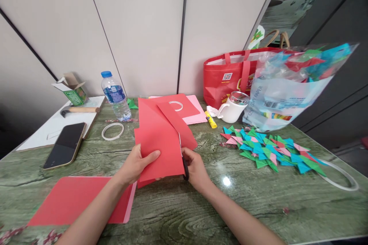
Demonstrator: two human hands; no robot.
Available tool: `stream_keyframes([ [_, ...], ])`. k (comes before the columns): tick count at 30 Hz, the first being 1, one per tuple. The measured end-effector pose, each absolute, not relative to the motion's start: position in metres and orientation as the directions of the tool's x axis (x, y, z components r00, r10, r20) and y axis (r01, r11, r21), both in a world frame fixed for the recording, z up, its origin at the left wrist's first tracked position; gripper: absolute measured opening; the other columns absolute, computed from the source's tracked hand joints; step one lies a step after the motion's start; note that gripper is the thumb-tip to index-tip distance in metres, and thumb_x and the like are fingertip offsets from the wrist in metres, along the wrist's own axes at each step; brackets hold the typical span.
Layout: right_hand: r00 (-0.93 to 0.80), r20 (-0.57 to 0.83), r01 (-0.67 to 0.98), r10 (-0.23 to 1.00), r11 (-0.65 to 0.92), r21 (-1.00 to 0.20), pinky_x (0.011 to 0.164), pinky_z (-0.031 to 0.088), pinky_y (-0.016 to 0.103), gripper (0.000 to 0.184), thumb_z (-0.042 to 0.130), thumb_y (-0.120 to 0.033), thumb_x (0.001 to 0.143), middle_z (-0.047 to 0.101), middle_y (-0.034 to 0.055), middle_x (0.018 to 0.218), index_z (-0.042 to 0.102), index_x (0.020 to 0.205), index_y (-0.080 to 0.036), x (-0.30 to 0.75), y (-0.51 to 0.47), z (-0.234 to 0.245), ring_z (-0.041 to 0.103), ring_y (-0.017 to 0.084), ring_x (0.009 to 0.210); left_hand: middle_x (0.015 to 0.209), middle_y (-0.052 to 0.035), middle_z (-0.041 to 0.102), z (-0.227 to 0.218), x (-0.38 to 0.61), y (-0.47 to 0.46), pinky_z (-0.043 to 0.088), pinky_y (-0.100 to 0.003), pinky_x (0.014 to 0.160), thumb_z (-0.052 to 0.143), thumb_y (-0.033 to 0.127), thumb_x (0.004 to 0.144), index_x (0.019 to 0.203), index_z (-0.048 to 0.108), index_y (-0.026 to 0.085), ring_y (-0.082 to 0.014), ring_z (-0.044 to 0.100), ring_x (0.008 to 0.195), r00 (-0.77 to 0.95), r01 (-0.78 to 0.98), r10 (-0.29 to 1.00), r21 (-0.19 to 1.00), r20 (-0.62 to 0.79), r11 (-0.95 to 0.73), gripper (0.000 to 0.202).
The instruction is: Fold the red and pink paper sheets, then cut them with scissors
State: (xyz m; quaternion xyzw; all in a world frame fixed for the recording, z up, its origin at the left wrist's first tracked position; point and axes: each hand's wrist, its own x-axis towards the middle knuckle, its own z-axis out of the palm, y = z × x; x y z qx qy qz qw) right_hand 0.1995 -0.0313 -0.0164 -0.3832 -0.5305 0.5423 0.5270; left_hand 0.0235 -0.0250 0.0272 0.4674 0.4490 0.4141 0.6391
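Note:
Red paper [161, 149], in more than one layer, is pinched between the thumb and fingers of my left hand [140, 162]. My right hand [195, 166] grips a pair of scissors [185, 166] by the dark handle. The blades sit in a cut along the right side of the paper. A partly cut red strip [178, 120] leans away to the right, above the blades. Behind the held paper lie a red sheet [188, 107] and pink sheets [199, 113], with a white ring [176, 105] on the red one.
At left are a red paper stack [77, 199], phone [66, 143], hammer [80, 110], tape roll [112, 131] and water bottle [116, 97]. Folded paper pieces [267, 149], a white mug [232, 109], glue stick [211, 120], plastic bag [284, 99] and red bag [215, 80] stand right.

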Motion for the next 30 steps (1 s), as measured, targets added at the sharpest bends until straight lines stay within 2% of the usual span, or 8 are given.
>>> stream_keyframes([
  [5, -0.100, 0.071, -0.156, 0.992, 0.055, -0.986, 0.044, 0.041, 0.020, 0.022, 0.067, -0.035, 0.066, 0.049, -0.0056, 0.054, 0.051, 0.070, -0.020, 0.205, -0.028, -0.007, 0.044, 0.009, 0.046, 0.075, -0.0035, 0.070, 0.028, 0.023, -0.024, 0.055, -0.026, 0.063, 0.071, 0.028, 0.067, 0.089, 0.060, 0.014, -0.0169, 0.066, 0.070, 0.229, -0.104, 0.957, 0.973, -0.179, 0.207, 0.028],
  [13, -0.389, -0.018, -0.216, 0.921, -0.110, -0.970, 0.051, 0.047, 0.024, 0.038, 0.070, -0.048, 0.063, 0.056, -0.0037, 0.062, 0.053, 0.082, -0.019, 0.206, -0.031, -0.003, 0.051, 0.010, 0.049, 0.096, -0.0093, 0.070, 0.022, 0.020, -0.020, 0.054, -0.030, 0.071, 0.072, 0.028, 0.064, 0.094, 0.062, 0.014, -0.0210, 0.066, 0.081, 0.113, -0.196, 0.988, 0.973, -0.104, 0.125, 0.035],
  [17, -0.426, 0.063, -0.290, 0.902, -0.070, -0.954, 0.051, 0.045, 0.024, 0.031, 0.064, -0.045, 0.072, 0.055, -0.0040, 0.053, 0.053, 0.082, -0.018, 0.210, -0.033, -0.003, 0.054, 0.011, 0.048, 0.099, -0.0099, 0.070, 0.022, 0.021, -0.018, 0.054, -0.033, 0.073, 0.074, 0.029, 0.062, 0.092, 0.063, 0.014, -0.0230, 0.066, 0.083, 0.059, -0.227, 0.993, 0.967, -0.102, 0.113, 0.036],
  [21, -0.153, 0.130, -0.368, 0.980, 0.066, -0.928, 0.051, 0.046, 0.024, 0.023, 0.061, -0.037, 0.076, 0.057, -0.0048, 0.055, 0.053, 0.087, -0.020, 0.214, -0.028, -0.004, 0.054, 0.011, 0.046, 0.104, -0.0110, 0.068, 0.021, 0.022, -0.015, 0.053, -0.037, 0.078, 0.074, 0.032, 0.061, 0.096, 0.062, 0.014, -0.0256, 0.064, 0.090, -0.001, -0.222, 0.995, 0.970, -0.103, 0.101, 0.042],
  [23, -0.009, 0.115, -0.366, 0.993, 0.104, -0.925, 0.056, 0.049, 0.026, 0.023, 0.062, -0.035, 0.075, 0.063, -0.0015, 0.065, 0.052, 0.088, -0.020, 0.216, -0.024, -0.004, 0.058, 0.012, 0.052, 0.108, -0.0115, 0.066, 0.019, 0.022, -0.014, 0.052, -0.038, 0.081, 0.074, 0.033, 0.061, 0.100, 0.061, 0.014, -0.0263, 0.063, 0.094, -0.015, -0.201, 0.996, 0.976, -0.090, 0.085, 0.046],
  [25, 0.044, 0.082, -0.349, 0.996, 0.092, -0.933, 0.062, 0.050, 0.030, 0.027, 0.065, -0.035, 0.072, 0.067, 0.0026, 0.076, 0.051, 0.089, -0.020, 0.218, -0.020, -0.003, 0.062, 0.014, 0.058, 0.110, -0.0120, 0.065, 0.016, 0.021, -0.013, 0.051, -0.038, 0.082, 0.073, 0.034, 0.062, 0.102, 0.060, 0.014, -0.0265, 0.063, 0.095, -0.010, -0.163, 0.997, 0.984, -0.074, 0.071, 0.047],
  [28, 0.118, 0.077, -0.243, 0.990, 0.104, -0.964, 0.069, 0.050, 0.034, 0.029, 0.067, -0.033, 0.069, 0.068, 0.0055, 0.082, 0.048, 0.087, -0.020, 0.223, -0.016, -0.006, 0.064, 0.017, 0.067, 0.111, -0.0129, 0.064, 0.013, 0.020, -0.011, 0.050, -0.039, 0.083, 0.071, 0.036, 0.064, 0.103, 0.059, 0.013, -0.0271, 0.062, 0.096, -0.029, -0.071, 0.999, 0.997, -0.040, 0.038, 0.046],
  [30, 0.232, 0.158, -0.070, 0.960, 0.179, -0.981, 0.075, 0.048, 0.036, 0.026, 0.064, -0.031, 0.070, 0.066, 0.0064, 0.086, 0.048, 0.088, -0.020, 0.229, -0.011, -0.011, 0.063, 0.019, 0.077, 0.113, -0.0128, 0.063, 0.011, 0.019, -0.010, 0.049, -0.039, 0.084, 0.070, 0.038, 0.064, 0.105, 0.059, 0.013, -0.0276, 0.060, 0.099, -0.086, 0.016, 0.996, 1.000, 0.005, -0.003, 0.048],
])
